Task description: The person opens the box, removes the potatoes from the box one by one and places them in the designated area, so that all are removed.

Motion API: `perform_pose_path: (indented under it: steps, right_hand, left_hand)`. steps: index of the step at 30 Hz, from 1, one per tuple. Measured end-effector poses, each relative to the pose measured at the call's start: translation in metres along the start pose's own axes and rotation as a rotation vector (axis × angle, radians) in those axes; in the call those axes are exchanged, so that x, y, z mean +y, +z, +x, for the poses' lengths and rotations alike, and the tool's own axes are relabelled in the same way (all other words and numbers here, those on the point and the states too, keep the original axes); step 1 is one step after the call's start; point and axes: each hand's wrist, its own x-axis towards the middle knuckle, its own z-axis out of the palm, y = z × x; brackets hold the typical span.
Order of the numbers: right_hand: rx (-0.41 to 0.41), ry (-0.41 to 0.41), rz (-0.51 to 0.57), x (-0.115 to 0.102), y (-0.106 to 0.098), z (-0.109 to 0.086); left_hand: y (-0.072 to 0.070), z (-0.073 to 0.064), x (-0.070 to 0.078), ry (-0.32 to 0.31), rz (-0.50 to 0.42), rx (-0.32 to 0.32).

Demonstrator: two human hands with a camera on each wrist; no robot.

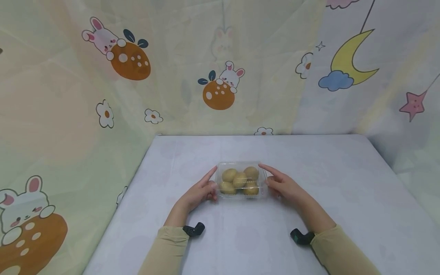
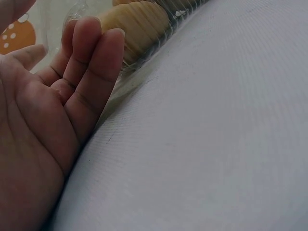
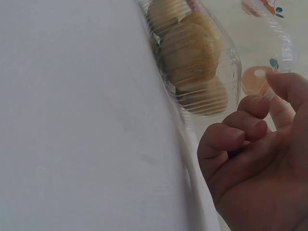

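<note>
A clear plastic box (image 1: 239, 163) lies on the table, with several rounded yellow-brown pieces (image 1: 229, 175) visible through it. Their exact kind is not clear. At its left side is my left hand (image 1: 199, 193), the index finger reaching to the far left corner and the other fingers bent. My right hand (image 1: 287, 187) mirrors this on the right side, its index fingertip at the far right corner. In the left wrist view the bent fingers (image 2: 103, 62) stand beside the box wall. Curled fingers (image 3: 224, 139) show close to the box in the right wrist view.
A pale cloth covers the table (image 1: 240, 236). Behind it and at the sides hang printed curtains (image 1: 178, 57) with rabbits, flowers and a moon. Small black devices are worn at the left wrist (image 1: 194, 229) and the right wrist (image 1: 302, 237).
</note>
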Motion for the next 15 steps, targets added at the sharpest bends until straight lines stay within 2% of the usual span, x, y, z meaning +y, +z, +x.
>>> perform_pose_path:
  steps: [6, 12, 15]
  right_hand:
    - [0.03, 0.013, -0.014, -0.012, -0.003, 0.006]
    - [0.067, 0.04, 0.006, -0.018, -0.009, 0.017]
    - [0.07, 0.056, 0.033, -0.019, -0.013, 0.023]
  left_hand:
    - [0.0, 0.0, 0.0, 0.044, -0.012, -0.028]
    - [-0.001, 0.002, -0.003, -0.007, -0.015, 0.011]
    - [-0.002, 0.002, -0.005, -0.014, -0.003, 0.009]
